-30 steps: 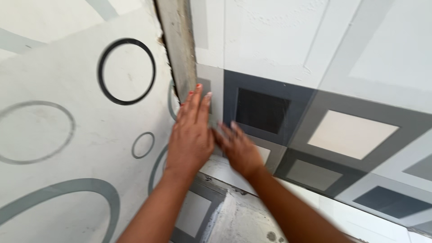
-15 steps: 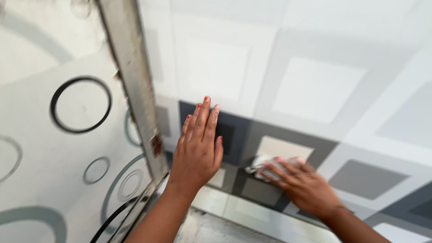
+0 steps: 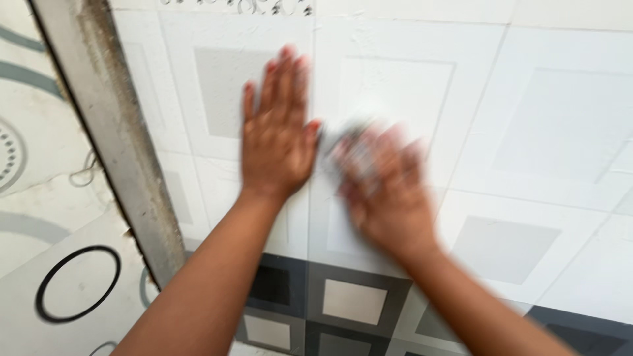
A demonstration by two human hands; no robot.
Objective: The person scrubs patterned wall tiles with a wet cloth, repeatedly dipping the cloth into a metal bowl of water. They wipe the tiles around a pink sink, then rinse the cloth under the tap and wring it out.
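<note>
My left hand (image 3: 275,135) lies flat, fingers together and pointing up, against a white wall tile (image 3: 527,125) printed with pale grey squares. Right beside it my right hand (image 3: 386,184) is blurred with motion and presses a small whitish cloth or pad (image 3: 346,146) against the same tiled wall. The cloth shows only as a smear by the fingertips. Both forearms reach up from the bottom of the view.
A rough grey concrete strip (image 3: 109,132) runs down the left, dividing the square-patterned wall from tiles with dark and grey circles (image 3: 76,283). Below my hands runs a band of darker grey and black square tiles (image 3: 349,300).
Both hands have moved up the wall from the dark tile band onto the white tiles. The right hand now holds a pale cloth and is moving fast. The view has tilted upward.
</note>
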